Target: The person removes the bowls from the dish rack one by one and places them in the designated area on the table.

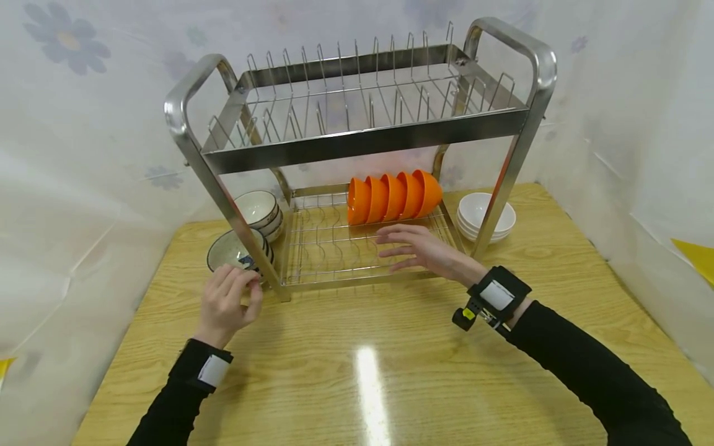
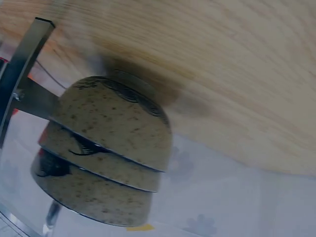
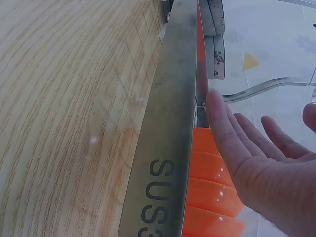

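Note:
My left hand (image 1: 225, 303), its fingers loosely bent, is at the near side of a stack of speckled grey bowls (image 1: 224, 249) left of the steel dish rack (image 1: 362, 144). In the left wrist view three stacked bowls (image 2: 116, 128) with dark painted patterns show, and no fingers appear there. My right hand (image 1: 415, 248) hovers over the front of the rack's lower tier (image 1: 357, 282), palm down with fingers spread and extended. Just behind it several orange bowls (image 1: 393, 198) stand on edge in a row. Nothing lies in the right hand (image 3: 266, 153).
Another stack of patterned bowls (image 1: 256, 207) stands behind the speckled ones. White bowls (image 1: 485, 214) are stacked to the right of the rack. The upper tier (image 1: 351, 93) carries upright wire dividers, and its posts rise between the hands. A floral sheet (image 1: 83, 155) surrounds the wooden table (image 1: 312, 371).

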Demonstrator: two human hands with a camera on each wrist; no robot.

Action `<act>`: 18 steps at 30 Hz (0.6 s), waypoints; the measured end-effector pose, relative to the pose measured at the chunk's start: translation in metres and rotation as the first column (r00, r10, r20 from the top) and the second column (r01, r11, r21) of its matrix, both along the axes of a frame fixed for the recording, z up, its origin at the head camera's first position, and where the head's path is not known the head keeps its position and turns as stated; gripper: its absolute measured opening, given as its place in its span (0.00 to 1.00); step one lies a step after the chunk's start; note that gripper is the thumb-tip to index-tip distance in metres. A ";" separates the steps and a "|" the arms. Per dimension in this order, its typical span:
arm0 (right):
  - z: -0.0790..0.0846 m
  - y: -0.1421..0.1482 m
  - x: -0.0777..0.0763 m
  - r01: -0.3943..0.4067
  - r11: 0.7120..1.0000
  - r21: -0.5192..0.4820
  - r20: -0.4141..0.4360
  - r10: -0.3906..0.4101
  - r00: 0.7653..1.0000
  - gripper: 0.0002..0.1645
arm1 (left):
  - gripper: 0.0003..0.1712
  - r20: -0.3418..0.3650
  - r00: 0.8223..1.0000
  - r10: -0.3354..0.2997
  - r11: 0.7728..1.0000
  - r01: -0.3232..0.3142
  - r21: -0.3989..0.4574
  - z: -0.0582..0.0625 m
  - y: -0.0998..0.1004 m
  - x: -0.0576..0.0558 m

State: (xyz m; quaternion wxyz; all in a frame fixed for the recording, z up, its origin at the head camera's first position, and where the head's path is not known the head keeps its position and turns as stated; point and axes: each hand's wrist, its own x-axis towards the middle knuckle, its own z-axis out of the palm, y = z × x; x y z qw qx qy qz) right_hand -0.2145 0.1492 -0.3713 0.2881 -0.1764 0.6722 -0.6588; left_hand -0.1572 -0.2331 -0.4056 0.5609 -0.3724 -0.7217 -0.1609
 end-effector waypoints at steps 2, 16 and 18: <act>0.000 0.001 0.000 0.010 1.000 -0.002 -0.009 -0.010 1.000 0.31 | 0.13 -0.019 0.999 -0.036 0.999 0.035 -0.016 0.004 0.013 0.000; -0.001 0.012 0.003 0.071 0.997 -0.029 -0.034 -0.072 0.997 0.30 | 0.17 0.672 0.740 -0.034 0.999 0.019 0.030 0.021 0.112 -0.020; -0.002 0.013 0.004 0.072 0.997 -0.032 -0.033 -0.073 0.997 0.30 | 0.21 0.801 0.598 -0.039 0.997 -0.032 0.072 0.022 0.120 -0.032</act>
